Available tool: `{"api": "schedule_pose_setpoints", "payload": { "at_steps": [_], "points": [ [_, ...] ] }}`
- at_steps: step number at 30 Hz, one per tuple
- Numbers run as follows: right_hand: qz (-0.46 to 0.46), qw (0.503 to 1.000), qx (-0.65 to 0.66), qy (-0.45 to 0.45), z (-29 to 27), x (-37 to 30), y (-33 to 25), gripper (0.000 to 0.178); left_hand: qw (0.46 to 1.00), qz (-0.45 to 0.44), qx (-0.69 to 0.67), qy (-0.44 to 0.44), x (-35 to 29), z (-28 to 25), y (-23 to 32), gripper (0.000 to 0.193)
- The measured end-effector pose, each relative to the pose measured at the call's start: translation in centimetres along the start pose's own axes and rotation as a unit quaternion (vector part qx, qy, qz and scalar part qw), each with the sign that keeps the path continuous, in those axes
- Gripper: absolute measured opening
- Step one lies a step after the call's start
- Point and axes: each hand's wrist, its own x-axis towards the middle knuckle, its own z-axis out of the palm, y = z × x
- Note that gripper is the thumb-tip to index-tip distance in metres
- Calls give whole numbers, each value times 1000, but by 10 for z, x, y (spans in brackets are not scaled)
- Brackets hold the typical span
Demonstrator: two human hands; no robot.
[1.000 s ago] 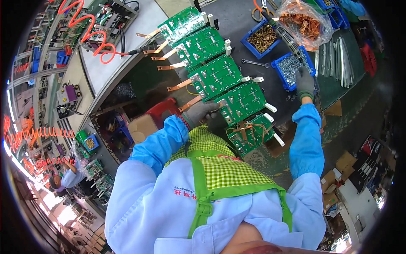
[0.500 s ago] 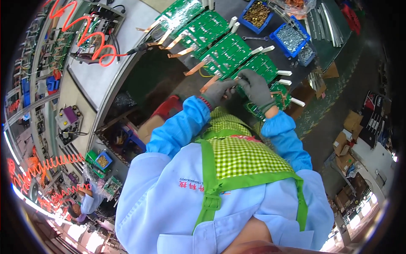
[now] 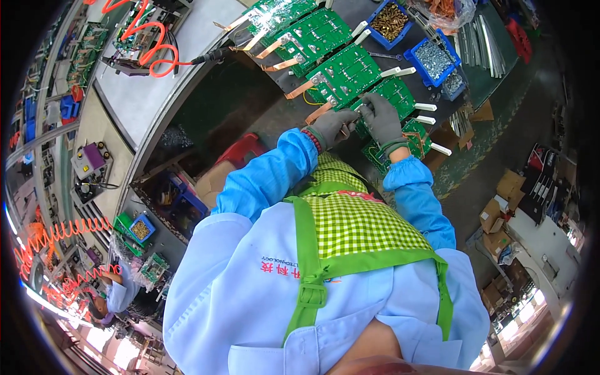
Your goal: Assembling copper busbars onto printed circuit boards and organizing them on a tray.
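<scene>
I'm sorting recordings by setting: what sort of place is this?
Probably an electronics assembly workshop: green circuit boards with copper strips are lined up before the person, blue bins hold small metal parts, and a coiled orange cord runs at upper left.

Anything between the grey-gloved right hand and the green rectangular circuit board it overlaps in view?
Nothing visible between the grey-gloved right hand and the green rectangular circuit board. The grey-gloved left hand is just left, fingertips near the right's; contact with the board can't be told.
</scene>
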Motion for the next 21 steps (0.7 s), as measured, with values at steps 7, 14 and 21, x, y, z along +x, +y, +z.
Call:
{"api": "schedule_pose_setpoints", "payload": {
  "at_steps": [7,14,21],
  "points": [
    [-63,998,-3,-5,-2,-11,7,15,1000,-3,-11,23,-1,6,-5,12],
    [-65,994,-79,-40,-2,-8,-2,13,999,26,23,-18,1,-2,-6,10],
    [-100,992,-71,-33,0,-4,2,18,996,20,85,21,19,-13,-9,11]
  ]
}}
